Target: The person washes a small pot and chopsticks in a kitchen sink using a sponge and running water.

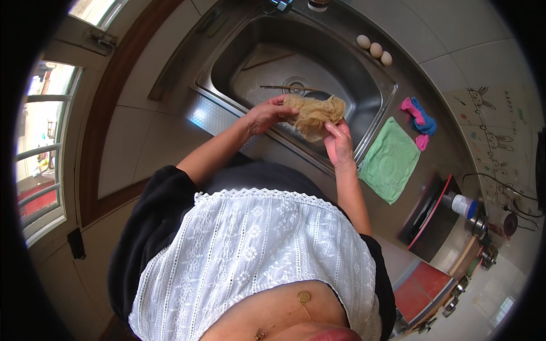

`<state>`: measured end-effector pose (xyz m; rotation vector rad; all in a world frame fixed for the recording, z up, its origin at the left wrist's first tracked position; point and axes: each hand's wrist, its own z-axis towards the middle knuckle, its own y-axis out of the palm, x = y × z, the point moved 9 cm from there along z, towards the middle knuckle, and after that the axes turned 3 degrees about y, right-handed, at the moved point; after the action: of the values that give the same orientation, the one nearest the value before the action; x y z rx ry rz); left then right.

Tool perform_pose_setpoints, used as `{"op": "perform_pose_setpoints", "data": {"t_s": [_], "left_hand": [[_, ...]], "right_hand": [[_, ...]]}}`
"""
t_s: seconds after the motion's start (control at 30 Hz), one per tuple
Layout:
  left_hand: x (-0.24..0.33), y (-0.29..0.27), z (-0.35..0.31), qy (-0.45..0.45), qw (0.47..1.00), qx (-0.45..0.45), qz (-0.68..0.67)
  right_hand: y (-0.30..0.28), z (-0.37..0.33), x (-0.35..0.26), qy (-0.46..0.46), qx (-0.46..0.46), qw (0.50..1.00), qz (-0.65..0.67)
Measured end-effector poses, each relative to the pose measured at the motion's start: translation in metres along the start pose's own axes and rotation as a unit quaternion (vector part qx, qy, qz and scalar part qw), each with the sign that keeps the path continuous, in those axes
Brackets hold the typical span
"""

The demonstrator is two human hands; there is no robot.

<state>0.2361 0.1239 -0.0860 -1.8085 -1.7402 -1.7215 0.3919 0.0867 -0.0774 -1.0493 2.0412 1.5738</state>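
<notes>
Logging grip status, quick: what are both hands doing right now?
Left hand: closed, holding the tan mesh cloth at its left.
Right hand: closed, holding the same cloth.

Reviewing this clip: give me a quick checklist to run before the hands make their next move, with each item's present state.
1. Tan mesh cloth held in both hands: ok, left hand and right hand both grip it.
2. Cloth above the sink: ok.
3. Sink free of loose items: not ok, a thin stick lies by the drain.
4. Eggs away from the hands: ok, three sit beside the sink.
5. Tap turned off: cannot tell, the picture's top edge cuts it off.
</notes>
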Motion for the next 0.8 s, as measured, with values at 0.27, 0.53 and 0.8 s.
{"op": "perform_pose_setpoints", "data": {"t_s": [0.27,0.53,0.8], "left_hand": [[0.01,-0.003,0.005,0.001,0.998,-0.039,-0.049],[-0.017,0.008,0.01,-0.15,0.982,-0.111,0.028],[0.013,-0.005,0.019,-0.037,0.998,-0.045,-0.039]], "right_hand": [[-0.003,-0.006,-0.004,-0.019,0.052,0.998,0.026],[0.009,-0.003,-0.005,0.006,0.061,0.998,0.028],[0.004,0.009,-0.007,-0.004,0.081,0.997,-0.02]]}}
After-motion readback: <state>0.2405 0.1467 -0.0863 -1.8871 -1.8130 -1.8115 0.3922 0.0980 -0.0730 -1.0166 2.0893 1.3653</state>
